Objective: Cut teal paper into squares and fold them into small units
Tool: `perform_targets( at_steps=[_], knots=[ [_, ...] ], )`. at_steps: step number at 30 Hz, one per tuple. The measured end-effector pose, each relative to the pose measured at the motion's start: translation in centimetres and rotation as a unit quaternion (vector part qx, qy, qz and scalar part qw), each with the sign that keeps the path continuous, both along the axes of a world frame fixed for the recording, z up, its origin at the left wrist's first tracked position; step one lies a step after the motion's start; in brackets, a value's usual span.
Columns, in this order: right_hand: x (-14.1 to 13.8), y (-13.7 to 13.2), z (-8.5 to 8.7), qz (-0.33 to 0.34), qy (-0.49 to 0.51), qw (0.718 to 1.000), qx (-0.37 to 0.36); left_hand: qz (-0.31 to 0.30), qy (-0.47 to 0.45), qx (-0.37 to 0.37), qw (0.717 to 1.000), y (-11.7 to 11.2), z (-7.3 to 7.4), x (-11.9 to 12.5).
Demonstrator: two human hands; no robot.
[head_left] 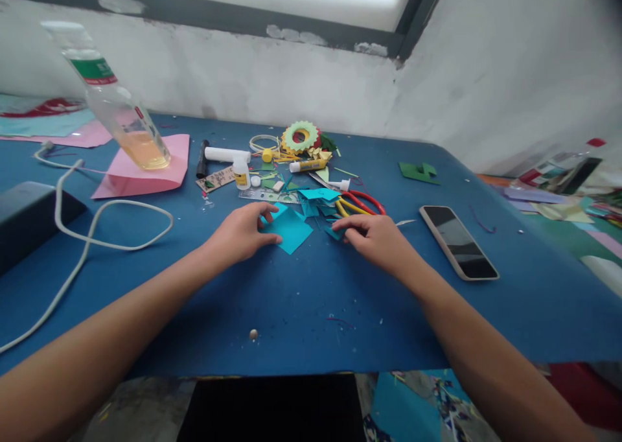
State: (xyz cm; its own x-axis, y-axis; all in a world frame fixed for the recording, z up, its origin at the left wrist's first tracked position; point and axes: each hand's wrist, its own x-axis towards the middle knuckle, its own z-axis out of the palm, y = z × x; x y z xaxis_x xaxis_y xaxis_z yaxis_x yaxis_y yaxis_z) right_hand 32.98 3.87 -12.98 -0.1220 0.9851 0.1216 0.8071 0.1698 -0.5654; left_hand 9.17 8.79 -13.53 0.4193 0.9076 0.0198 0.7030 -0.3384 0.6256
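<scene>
A turquoise paper square (293,232) lies on the blue table in front of me. At its left edge is my left hand (245,231), thumb and fingers apart and the fingertips against the paper. My right hand (372,238) pinches a small dark turquoise paper piece (334,232) just right of the square. Behind both hands sits a pile of cut turquoise paper (318,199). Scissors with red and yellow handles (362,202) lie beyond my right hand, partly covered by the pile.
Behind are a glue bottle (241,174), a glue stick (308,165), a clear ruler (267,196) and a scalloped paper ring (300,137). A phone (459,242) lies at right. At left stand a glass bottle (131,127) on pink paper (177,153) and a looping white cable (80,267).
</scene>
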Motion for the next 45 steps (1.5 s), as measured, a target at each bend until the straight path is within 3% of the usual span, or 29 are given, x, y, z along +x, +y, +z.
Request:
perform_targets(
  at_steps=[4, 6, 8, 13, 18, 21, 25, 29, 34, 38, 45],
  knots=[
    [0.2, -0.2, 0.4, -0.029, -0.093, 0.983, 0.154, 0.008, -0.036, 0.002, 0.999, -0.1, -0.1, 0.1],
    [0.1, -0.4, 0.6, -0.038, -0.091, 0.973, 0.208, 0.011, -0.056, 0.004, 0.998, -0.3, 0.2, 0.3],
    [0.0, -0.6, 0.7, -0.006, -0.056, 0.974, 0.221, 0.002, -0.083, -0.007, 0.996, -0.5, 0.6, 0.5],
    [-0.9, -1.0, -0.4, 0.144, 0.070, 0.971, 0.177, -0.048, -0.164, -0.081, 0.982, -1.1, 1.8, 0.9],
    [-1.3, -1.3, -0.9, 0.148, 0.097, 0.957, 0.229, -0.062, -0.302, -0.240, 0.921, -1.9, 2.0, 1.3],
    [-1.2, -1.4, -0.3, 0.172, 0.080, 0.945, 0.268, -0.059, -0.319, -0.273, 0.906, -2.4, 2.3, 1.5],
    [-1.6, -1.6, 0.4, 0.172, 0.138, 0.947, 0.232, -0.082, -0.328, -0.250, 0.907, -3.4, 2.9, 1.6],
    [-2.3, -1.9, 0.2, 0.101, 0.263, 0.948, 0.147, -0.127, -0.309, -0.183, 0.925, -4.3, 3.2, 1.7],
    [-3.1, -2.1, 0.1, 0.045, 0.422, 0.904, 0.048, -0.078, -0.297, -0.149, 0.940, -4.7, 3.0, 2.0],
    [-3.4, -2.3, 0.5, 0.026, 0.416, 0.909, 0.023, -0.035, -0.301, -0.177, 0.936, -4.7, 3.0, 2.2],
    [-3.4, -2.4, 0.3, -0.006, 0.405, 0.914, 0.024, -0.032, -0.304, -0.205, 0.930, -4.8, 3.1, 2.1]
  ],
)
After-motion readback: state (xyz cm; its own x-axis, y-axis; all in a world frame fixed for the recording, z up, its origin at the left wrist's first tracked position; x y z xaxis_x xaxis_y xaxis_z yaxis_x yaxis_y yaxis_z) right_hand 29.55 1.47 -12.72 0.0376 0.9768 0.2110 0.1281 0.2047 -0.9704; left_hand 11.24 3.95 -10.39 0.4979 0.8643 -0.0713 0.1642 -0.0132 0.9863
